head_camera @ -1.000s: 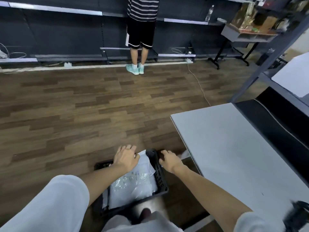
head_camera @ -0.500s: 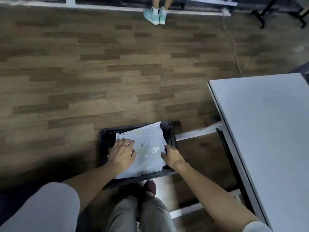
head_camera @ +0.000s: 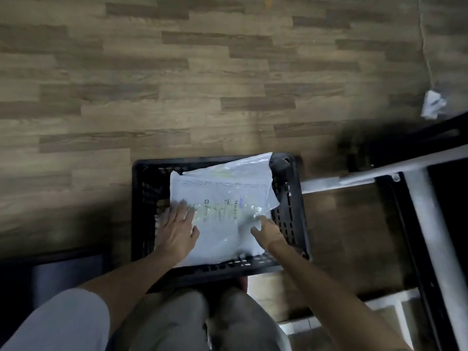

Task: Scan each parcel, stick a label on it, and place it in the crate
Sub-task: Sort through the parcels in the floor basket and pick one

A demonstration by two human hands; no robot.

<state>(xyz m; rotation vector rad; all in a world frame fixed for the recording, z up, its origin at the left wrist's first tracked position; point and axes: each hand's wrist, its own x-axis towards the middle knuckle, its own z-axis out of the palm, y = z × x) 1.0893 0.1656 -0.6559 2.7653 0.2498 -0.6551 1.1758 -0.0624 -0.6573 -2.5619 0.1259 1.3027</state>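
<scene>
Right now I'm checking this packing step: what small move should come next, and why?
Probably lift both hands clear. The white parcel already lies in the black crate, with the left hand resting flat on it and the right hand touching its edge; its far corner rides over the rim, so a light press there may help.

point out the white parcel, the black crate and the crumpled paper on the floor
white parcel (head_camera: 222,188), head view, upper middle of the bag
black crate (head_camera: 288,216), head view, right perforated wall
crumpled paper (head_camera: 433,105), head view, middle of the wad
</scene>
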